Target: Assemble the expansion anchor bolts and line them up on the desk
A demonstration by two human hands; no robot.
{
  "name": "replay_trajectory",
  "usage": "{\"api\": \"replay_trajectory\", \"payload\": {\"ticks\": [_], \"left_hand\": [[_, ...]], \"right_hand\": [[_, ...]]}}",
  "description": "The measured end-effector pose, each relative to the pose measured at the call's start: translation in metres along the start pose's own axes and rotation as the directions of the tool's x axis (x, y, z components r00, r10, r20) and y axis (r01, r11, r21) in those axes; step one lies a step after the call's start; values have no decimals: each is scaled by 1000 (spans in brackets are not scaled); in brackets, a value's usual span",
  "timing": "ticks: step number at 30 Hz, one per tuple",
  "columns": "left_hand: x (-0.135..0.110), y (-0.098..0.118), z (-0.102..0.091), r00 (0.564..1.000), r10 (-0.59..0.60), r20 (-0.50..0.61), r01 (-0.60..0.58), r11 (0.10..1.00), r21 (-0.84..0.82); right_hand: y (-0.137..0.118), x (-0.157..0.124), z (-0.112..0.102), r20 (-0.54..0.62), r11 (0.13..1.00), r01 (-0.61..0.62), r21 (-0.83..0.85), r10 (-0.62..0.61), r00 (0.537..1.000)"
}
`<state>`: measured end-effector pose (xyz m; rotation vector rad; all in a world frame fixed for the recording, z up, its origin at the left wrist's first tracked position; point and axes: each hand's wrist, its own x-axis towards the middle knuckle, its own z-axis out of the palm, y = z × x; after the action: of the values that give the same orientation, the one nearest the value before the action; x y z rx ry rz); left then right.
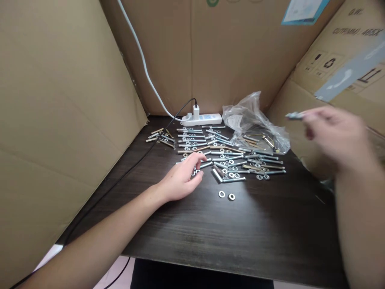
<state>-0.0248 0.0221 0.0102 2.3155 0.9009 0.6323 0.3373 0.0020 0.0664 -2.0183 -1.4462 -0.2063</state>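
My left hand (182,174) rests low over the near left part of the rows of bolts, thumb and fingers curved and apart. Small washers (197,171) show between its thumb and fingertips. Raised at the right, my right hand (333,132) is smeared by motion. Its fingers pinch a silvery metal piece, seemingly a bolt (294,115), whose end sticks out to the left. In front of the rows lie a loose flat washer (221,194) and a nut (231,197). A metal sleeve (217,175) and a bolt (234,180) lie at the near edge of the rows.
Cardboard walls (168,52) enclose the dark table (210,233) on three sides. A white power strip (207,119) with a plugged-in charger stands at the back, beside a clear plastic bag (252,116). A black cable (120,176) crosses the left side. More bolts (162,138) lie at the back left.
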Motion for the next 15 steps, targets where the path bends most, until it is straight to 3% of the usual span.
{"api": "replay_trajectory", "payload": {"ticks": [3,7,15], "left_hand": [[0,0,0,1000,-2,4,2,1000,9],[1,0,-2,1000,-5,13,5,1000,27],[1,0,-4,1000,-11,22,10,999,40]], "right_hand": [[2,1,36,151,996,-85,-14,86,985],[9,-1,70,224,988,-22,-153,56,973],[10,10,84,238,926,-38,-375,136,962]]}}
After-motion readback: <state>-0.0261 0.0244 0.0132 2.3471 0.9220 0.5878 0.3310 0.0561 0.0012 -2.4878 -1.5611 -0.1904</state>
